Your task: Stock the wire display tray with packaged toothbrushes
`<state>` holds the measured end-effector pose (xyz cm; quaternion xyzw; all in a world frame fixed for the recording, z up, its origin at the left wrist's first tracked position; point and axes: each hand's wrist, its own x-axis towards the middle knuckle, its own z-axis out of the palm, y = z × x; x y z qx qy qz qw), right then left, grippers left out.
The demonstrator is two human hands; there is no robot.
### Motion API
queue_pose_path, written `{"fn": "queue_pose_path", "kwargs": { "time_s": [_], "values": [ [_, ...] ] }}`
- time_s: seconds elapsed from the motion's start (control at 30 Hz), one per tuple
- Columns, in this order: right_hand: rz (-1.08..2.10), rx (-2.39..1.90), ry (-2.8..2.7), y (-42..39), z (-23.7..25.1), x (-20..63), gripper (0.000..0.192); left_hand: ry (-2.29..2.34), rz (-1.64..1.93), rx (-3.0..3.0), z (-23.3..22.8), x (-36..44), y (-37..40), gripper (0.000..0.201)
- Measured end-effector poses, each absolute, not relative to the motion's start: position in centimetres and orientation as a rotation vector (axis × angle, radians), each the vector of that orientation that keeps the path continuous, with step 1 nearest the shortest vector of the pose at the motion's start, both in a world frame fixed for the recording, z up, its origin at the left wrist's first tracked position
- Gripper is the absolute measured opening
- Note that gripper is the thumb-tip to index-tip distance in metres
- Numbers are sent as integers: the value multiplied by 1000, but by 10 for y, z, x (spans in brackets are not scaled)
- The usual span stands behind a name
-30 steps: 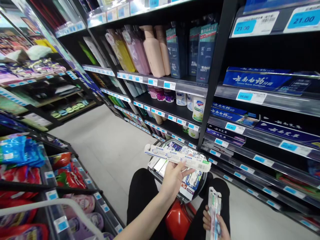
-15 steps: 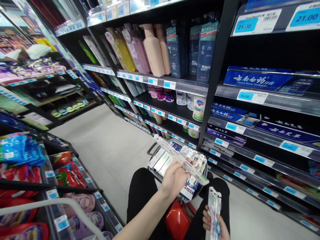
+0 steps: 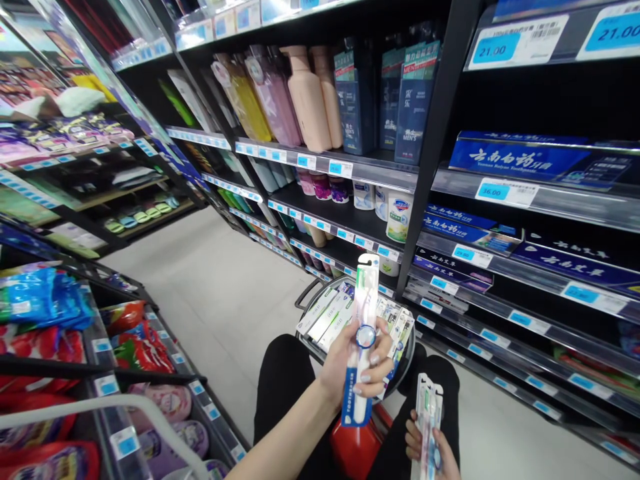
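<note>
Fingers of our left hand (image 3: 337, 365) clamp a slim white-and-blue plastic-fronted toothbrush pack (image 3: 366, 337); beneath them, a dark-rimmed basket (image 3: 411, 355) holds flat white boxes (image 3: 327, 317). Our right hand (image 3: 445, 457) grips slim pale packs (image 3: 427, 420).

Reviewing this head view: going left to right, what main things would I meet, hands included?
Shiny blue plastic packets → red-and-green plastic packets → left hand holding a slim white-and-blue toothbrush package → right hand holding slim white-topped toothbrush packages → long dark-blue box on a shelf.
</note>
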<state>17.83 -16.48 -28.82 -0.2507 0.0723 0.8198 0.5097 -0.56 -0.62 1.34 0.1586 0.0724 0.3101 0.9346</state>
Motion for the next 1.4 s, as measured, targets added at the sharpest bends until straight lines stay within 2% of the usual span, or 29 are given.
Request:
{"fn": "queue_pose_path", "kwargs": {
  "time_s": [0.5,0.67,0.8,0.87,0.93,1.07,1.2,1.4],
  "values": [
    [1980,-550,184,-167,-296,180,55,126,555,325,18,-5,-8,34],
    [1954,-603,196,-168,-293,179,57,291,732,463,3,-11,14,43],
    [1941,-558,184,-168,-287,177,53,775,894,708,-50,-22,57,57],
    [1950,-531,187,-168,-286,177,50,1094,870,810,-92,-27,78,55],
    [1950,-510,188,-168,-287,177,49,1344,792,1001,-136,-32,94,45],
    [1949,-492,186,-168,-292,177,53,1491,641,1068,-206,-37,108,31],
    [1958,-486,188,-168,-294,177,55,1589,531,1172,-247,-37,117,21],
    [1960,-449,191,-165,-284,177,48,1690,381,1273,-290,-30,140,23]
  ]
}}
